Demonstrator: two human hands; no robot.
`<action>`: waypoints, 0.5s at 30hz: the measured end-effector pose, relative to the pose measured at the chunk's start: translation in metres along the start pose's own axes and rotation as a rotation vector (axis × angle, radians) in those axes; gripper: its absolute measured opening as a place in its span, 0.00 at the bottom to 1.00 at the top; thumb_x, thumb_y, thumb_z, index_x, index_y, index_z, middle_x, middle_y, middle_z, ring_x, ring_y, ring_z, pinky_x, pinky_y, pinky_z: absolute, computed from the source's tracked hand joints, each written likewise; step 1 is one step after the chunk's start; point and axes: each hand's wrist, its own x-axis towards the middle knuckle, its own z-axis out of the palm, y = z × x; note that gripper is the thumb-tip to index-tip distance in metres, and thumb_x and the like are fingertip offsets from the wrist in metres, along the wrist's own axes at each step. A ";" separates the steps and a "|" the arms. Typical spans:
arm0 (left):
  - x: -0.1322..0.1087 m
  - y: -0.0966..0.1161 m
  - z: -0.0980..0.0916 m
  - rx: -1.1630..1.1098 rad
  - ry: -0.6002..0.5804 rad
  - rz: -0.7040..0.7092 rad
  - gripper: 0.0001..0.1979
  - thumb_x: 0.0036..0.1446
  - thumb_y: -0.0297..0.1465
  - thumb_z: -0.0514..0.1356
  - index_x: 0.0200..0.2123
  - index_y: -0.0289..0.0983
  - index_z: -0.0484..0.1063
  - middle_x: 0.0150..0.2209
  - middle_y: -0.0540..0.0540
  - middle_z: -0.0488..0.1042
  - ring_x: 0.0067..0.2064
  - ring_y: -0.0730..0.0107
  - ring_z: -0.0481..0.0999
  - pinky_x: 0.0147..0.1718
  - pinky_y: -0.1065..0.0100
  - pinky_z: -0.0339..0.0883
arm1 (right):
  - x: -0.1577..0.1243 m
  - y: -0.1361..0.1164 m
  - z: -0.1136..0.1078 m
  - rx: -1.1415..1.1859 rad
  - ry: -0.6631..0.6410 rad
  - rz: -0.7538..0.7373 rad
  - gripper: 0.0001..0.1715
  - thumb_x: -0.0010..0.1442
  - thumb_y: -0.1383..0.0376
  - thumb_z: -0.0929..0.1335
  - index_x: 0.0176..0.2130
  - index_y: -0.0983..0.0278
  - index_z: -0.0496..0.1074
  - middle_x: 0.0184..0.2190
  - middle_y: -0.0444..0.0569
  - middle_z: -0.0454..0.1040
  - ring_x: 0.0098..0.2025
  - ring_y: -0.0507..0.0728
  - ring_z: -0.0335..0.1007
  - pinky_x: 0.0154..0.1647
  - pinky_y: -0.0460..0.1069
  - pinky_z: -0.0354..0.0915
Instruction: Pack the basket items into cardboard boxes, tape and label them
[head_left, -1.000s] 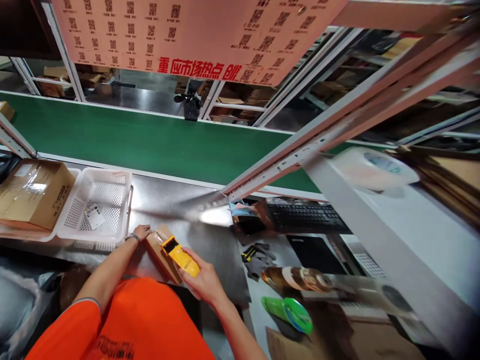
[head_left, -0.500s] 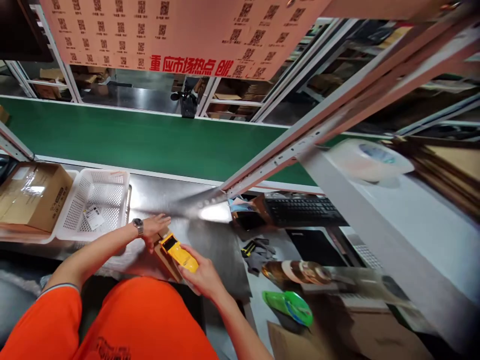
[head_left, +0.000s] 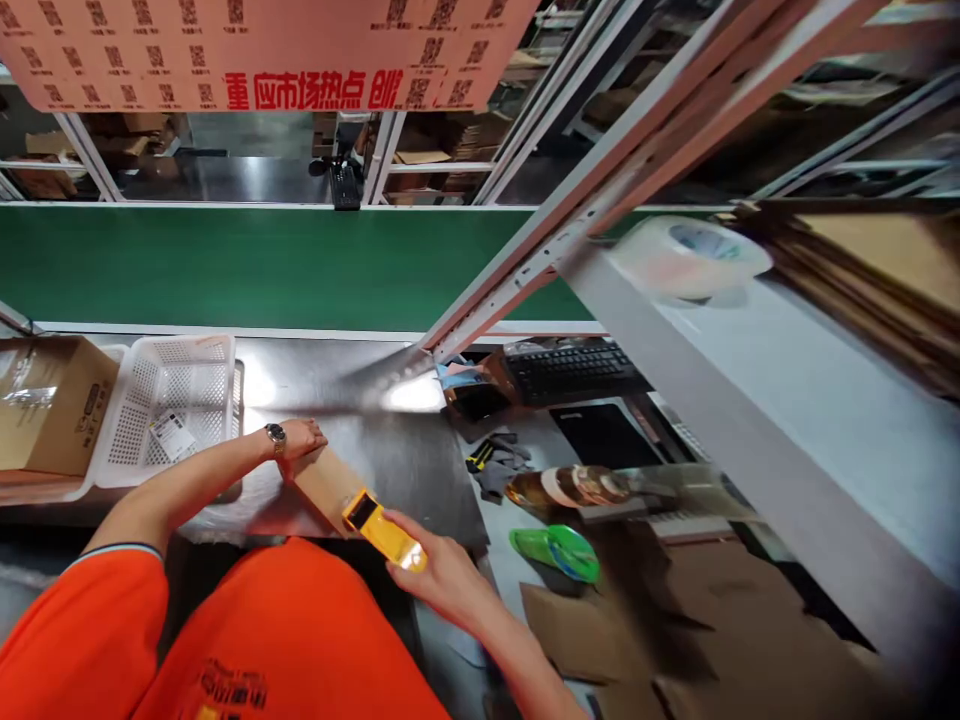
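Note:
A small brown cardboard box (head_left: 324, 487) rests near the front edge of the metal bench. My left hand (head_left: 302, 440), with a watch at its wrist, grips the box's far left end with fingers bent over it. In my right hand (head_left: 439, 565) is a yellow tape dispenser (head_left: 388, 535) with a black patch at its head. The dispenser's head is at the box's right-hand end. My right palm hides part of its body.
Left of the hands stands a white plastic basket (head_left: 169, 345) with a label inside, beside a larger carton (head_left: 52, 400). A green conveyor belt (head_left: 225, 265) runs behind the metal bench (head_left: 405, 470). To the right are a keyboard (head_left: 574, 370), gloves (head_left: 499, 465) and a metal post (head_left: 517, 285).
The tape dispenser has moved rightward along the box, away from my left hand. My left fingers, spread before, now bend over the box's end. The whole view has shifted.

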 end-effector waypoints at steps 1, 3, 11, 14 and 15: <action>0.000 0.000 0.000 -0.003 0.005 0.001 0.47 0.33 0.37 0.83 0.59 0.33 0.75 0.56 0.31 0.82 0.58 0.40 0.80 0.73 0.46 0.62 | -0.013 0.014 -0.003 -0.053 -0.030 0.045 0.44 0.55 0.59 0.72 0.70 0.56 0.77 0.39 0.48 0.88 0.39 0.64 0.84 0.41 0.52 0.71; 0.001 0.000 -0.001 -0.011 0.011 0.006 0.46 0.32 0.37 0.84 0.57 0.35 0.76 0.56 0.32 0.82 0.57 0.40 0.80 0.71 0.46 0.63 | -0.030 0.039 -0.006 -0.141 -0.084 0.117 0.45 0.54 0.61 0.71 0.71 0.56 0.77 0.44 0.51 0.89 0.43 0.66 0.85 0.41 0.52 0.70; -0.006 0.008 -0.007 -0.024 0.006 -0.068 0.51 0.30 0.40 0.85 0.59 0.33 0.74 0.58 0.31 0.81 0.59 0.41 0.79 0.72 0.50 0.61 | 0.052 0.017 0.020 -0.170 -0.177 0.055 0.41 0.55 0.63 0.73 0.67 0.60 0.80 0.54 0.55 0.88 0.54 0.68 0.85 0.52 0.53 0.71; -0.015 0.011 -0.005 -0.030 0.062 -0.149 0.52 0.33 0.38 0.83 0.62 0.30 0.72 0.61 0.31 0.79 0.60 0.42 0.78 0.72 0.53 0.62 | 0.073 0.014 0.015 -0.250 -0.115 0.087 0.38 0.56 0.62 0.74 0.66 0.56 0.81 0.54 0.55 0.87 0.57 0.69 0.84 0.53 0.54 0.71; -0.018 0.012 -0.004 -0.037 0.083 -0.187 0.52 0.34 0.38 0.82 0.63 0.31 0.71 0.61 0.31 0.79 0.61 0.42 0.78 0.71 0.53 0.62 | 0.075 0.019 0.011 -0.284 -0.067 0.109 0.40 0.57 0.62 0.74 0.67 0.55 0.80 0.54 0.55 0.87 0.57 0.70 0.84 0.53 0.54 0.71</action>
